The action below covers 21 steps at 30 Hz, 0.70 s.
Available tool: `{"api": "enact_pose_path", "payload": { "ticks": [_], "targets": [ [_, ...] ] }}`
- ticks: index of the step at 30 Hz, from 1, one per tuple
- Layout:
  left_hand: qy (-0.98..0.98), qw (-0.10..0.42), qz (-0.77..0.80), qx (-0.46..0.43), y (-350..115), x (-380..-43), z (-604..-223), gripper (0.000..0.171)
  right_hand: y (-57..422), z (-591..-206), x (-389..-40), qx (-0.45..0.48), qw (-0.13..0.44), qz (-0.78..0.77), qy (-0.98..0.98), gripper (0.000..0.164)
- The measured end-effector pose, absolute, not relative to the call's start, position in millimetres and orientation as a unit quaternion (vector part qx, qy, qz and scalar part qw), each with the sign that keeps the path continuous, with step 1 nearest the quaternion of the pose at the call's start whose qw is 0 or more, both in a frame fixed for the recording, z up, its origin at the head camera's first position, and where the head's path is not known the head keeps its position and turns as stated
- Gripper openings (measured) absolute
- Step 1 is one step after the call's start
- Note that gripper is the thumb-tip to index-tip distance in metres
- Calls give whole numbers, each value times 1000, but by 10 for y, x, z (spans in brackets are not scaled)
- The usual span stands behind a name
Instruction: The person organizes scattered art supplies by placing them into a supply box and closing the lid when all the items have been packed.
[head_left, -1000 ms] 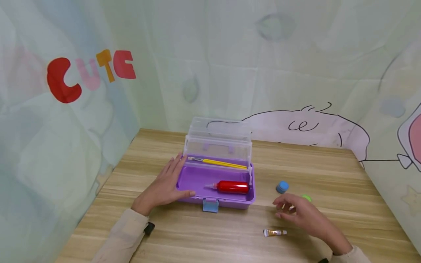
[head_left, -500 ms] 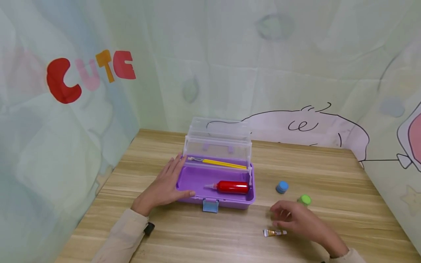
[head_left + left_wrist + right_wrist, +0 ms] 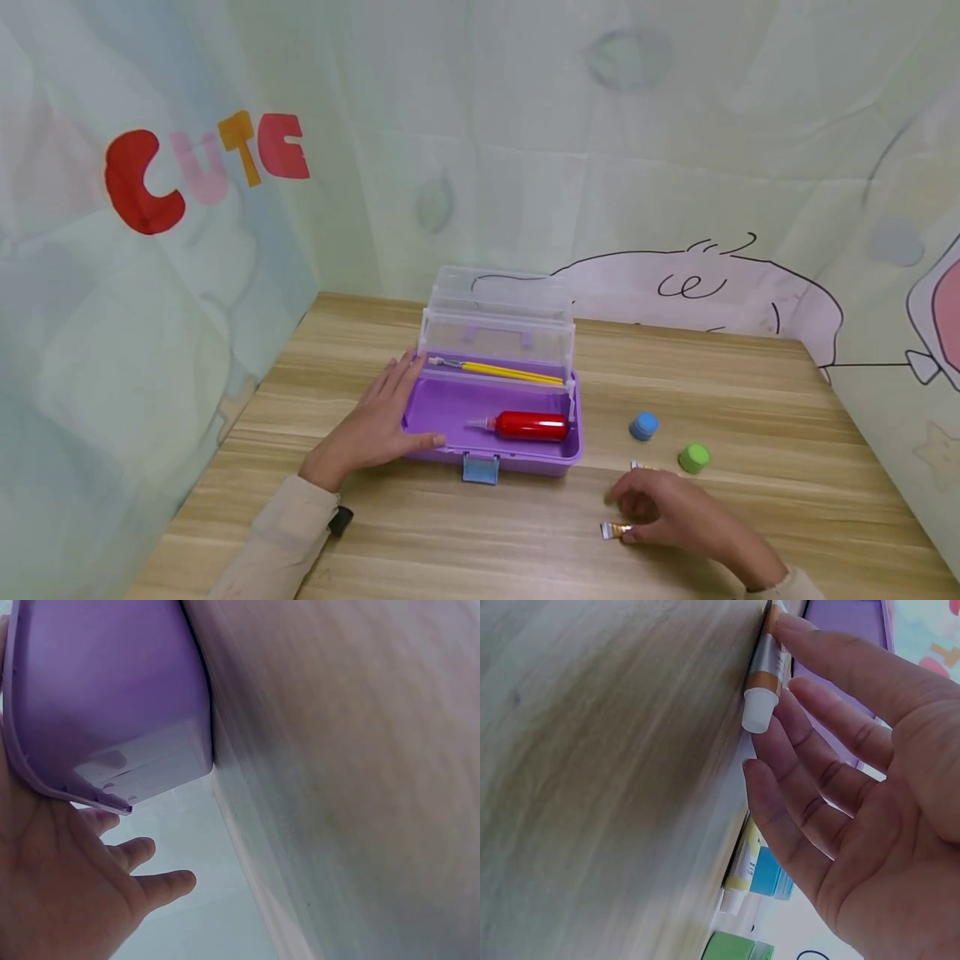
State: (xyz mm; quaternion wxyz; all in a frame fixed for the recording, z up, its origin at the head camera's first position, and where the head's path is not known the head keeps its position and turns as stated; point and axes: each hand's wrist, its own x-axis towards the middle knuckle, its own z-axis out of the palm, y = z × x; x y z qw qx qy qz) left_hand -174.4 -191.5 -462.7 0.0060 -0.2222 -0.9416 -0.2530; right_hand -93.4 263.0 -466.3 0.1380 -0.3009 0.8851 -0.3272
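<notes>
My left hand (image 3: 375, 425) rests flat-fingered over the left edge of a purple plastic box (image 3: 525, 467), its thumb along the front rim. In the left wrist view the box's outer wall (image 3: 112, 690) fills the upper left, beside my spread fingers. My right hand (image 3: 682, 512) reaches low over a small gold-brown paint tube (image 3: 612, 530) on the table. Its thumb tip is right at the tube, with the other fingers loosely bent and apart from it in the head view. The tube's white cap (image 3: 757, 711) points out from under my fingers in the right wrist view.
Inside the box lie a red squeeze bottle (image 3: 531, 426) and yellow-handled brushes (image 3: 510, 372); its clear lid (image 3: 498, 292) stands raised. A second, yellow-labelled tube (image 3: 744, 859), a blue jar (image 3: 643, 426) and a green jar (image 3: 694, 457) stand beyond my right hand.
My right hand has moved left and toward the near edge, onto the gold-brown tube, bringing the green jar and second tube into sight. My left hand has stayed on the box.
</notes>
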Motion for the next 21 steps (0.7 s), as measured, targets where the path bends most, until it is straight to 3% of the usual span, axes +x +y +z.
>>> {"api": "enact_pose_path", "payload": {
  "ticks": [17, 21],
  "targets": [
    [-942, 2, -254, -220, -1909, -1724, -4599, 122, 2585, -4703, -945, -306, 91, -286, 903, 31],
    [-943, 4, -249, -221, -1911, -1730, -4603, 123, 2580, -4709, -933, -317, 52, -263, 910, 31]
  ]
}}
